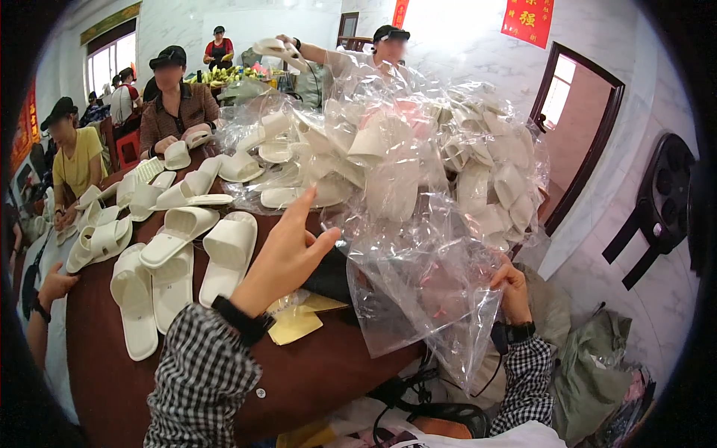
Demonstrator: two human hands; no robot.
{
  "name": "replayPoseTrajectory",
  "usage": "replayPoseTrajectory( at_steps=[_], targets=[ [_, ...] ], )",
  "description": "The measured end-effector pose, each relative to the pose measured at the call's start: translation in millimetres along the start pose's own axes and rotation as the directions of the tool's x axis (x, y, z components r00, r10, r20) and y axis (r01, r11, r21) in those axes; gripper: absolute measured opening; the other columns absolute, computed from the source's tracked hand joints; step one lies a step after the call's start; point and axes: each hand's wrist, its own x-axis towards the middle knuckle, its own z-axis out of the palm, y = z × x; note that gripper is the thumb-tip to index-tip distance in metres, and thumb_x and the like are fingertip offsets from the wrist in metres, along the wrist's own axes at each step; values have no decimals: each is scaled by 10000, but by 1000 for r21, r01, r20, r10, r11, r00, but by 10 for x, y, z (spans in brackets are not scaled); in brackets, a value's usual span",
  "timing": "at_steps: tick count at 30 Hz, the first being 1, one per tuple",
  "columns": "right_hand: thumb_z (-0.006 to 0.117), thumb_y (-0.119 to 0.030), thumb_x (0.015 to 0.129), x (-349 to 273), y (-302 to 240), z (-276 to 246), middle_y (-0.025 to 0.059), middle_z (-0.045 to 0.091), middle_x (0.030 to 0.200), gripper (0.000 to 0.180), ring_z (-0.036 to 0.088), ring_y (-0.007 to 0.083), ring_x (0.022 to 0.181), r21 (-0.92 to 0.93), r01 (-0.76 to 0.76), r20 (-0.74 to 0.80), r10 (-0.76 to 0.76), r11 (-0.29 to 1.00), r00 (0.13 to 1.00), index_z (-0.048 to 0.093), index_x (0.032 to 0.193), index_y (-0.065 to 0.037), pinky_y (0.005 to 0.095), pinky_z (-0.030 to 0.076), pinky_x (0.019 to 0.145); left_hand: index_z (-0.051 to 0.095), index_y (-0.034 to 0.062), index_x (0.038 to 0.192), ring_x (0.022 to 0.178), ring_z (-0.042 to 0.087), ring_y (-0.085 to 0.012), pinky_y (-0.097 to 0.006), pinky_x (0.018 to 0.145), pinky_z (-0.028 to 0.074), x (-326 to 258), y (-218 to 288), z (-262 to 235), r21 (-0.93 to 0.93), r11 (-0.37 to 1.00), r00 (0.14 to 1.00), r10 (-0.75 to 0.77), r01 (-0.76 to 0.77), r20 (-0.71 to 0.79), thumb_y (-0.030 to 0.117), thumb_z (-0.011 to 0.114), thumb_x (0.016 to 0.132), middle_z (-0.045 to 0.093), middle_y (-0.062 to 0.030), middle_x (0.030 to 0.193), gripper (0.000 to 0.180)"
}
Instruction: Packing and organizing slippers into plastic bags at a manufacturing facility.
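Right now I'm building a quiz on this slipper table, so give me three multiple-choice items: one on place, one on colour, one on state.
1. Where is the right hand?
A. on the clear plastic bag
B. on a chair
C. on a slipper

2. What colour are the slippers?
A. red
B. white
C. black

3. How is the left hand?
A. clenched
B. gripping a slipper
C. open, fingers spread

Answers: 1 A, its fingers pinch the bag's lower edge. 2 B, every slipper on the brown table is white. 3 C, it holds nothing.
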Motion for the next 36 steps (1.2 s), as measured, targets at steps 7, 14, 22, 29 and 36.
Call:
replayPoseTrajectory(
  at_steps=[7, 14, 22, 29, 36],
  targets=[
    [497, 107, 766, 38, 190, -71, 86, 657, 1098, 181, 585, 115, 797, 42, 73, -64, -70, 996, 995, 590, 687, -27, 240, 462, 788, 579, 13, 1165, 690, 596, -84, -206, 649, 493, 545, -340, 115, -578, 674, 828, -91, 461, 554, 184, 574, 961, 658, -39, 915, 266],
    [496, 62, 780, -30, 659, -519, 144, 627, 1236, 211, 607, 165, 937, 39, -113, -208, 119, 993, 971, 678, 871, 6, 297, 466, 899, 416, 2, 1348, 1246, 485, -260, -356, 1065, 382, 698, -306, 186, -681, 705, 980, -132, 198, 148, 148, 613, 888, 493, -173, 1326, 521],
    [496, -3, 788, -387, 380, -342, 171, 572, 1323, 278, 524, 224, 1218, -89, -156, -250, 129, 984, 960, 691, 980, 46, 335, 387, 1031, 270, 266, 1514, 1462, 92, -411, -622, 1153, 70, -24, 289, 496, 314, 716, 772, 499, -623, 394, 185, 759, 686, 136, -167, 1580, 964],
    [441, -241, 971, -532, 123, -277, 122, 513, 1342, 353, 597, 205, 1026, 200, -135, -88, 155, 971, 984, 618, 1103, 34, 308, 518, 848, 658, 184, 1117, 1387, 341, -229, -611, 1181, 118, -158, 273, 1162, 275, 428, 509, 700, -861, 501, 162, 674, 771, 592, -44, 1245, 347],
    [619, -7, 848, -182, 282, -261, 48, 611, 1059, 277, 585, 113, 956, 20, -162, -251, 162, 987, 954, 566, 1120, -11, 248, 483, 815, 583, 69, 827, 1049, 608, -236, -451, 1092, 377, -435, 597, 1327, 74, 498, 479, 769, -864, 424, 157, 595, 802, 614, -74, 918, 92]
  ],
)
